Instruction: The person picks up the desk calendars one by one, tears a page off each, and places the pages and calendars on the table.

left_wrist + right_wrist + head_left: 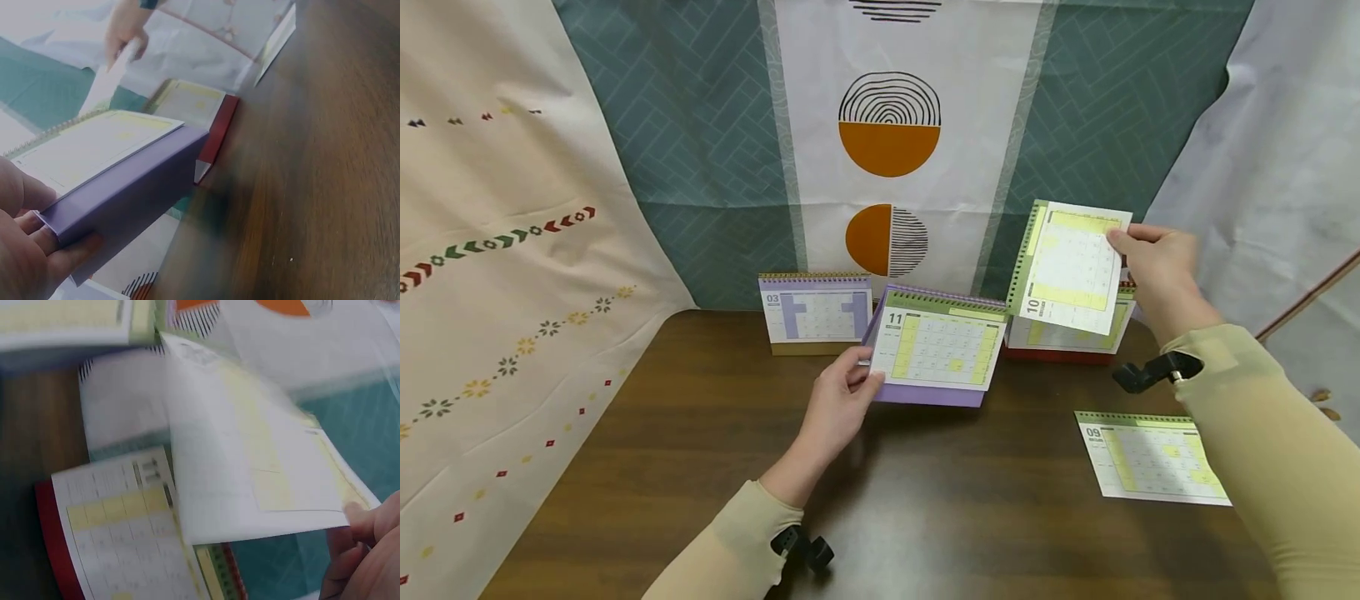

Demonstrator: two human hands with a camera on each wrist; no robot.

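My left hand [837, 402] grips the left edge of a purple-based desk calendar [934, 350] whose front page reads 11; in the left wrist view its base [128, 181] shows tilted, with fingers wrapped under it. My right hand [1167, 271] pinches a loose calendar page [1070, 265] marked 10, turned sideways with its punched green edge at the calendar's upper right corner. The right wrist view shows this page [250, 462] bending between thumb and fingers. Behind it, partly covered, stands a red-based desk calendar [1060, 357].
A desk calendar [815, 312] with a gold base and a purple page 03 stands at the back left. One loose page [1142, 458] marked 09 lies on the wooden table [700, 467] at the right, partly behind the right sleeve. Patterned cloth [700, 150] hangs behind.
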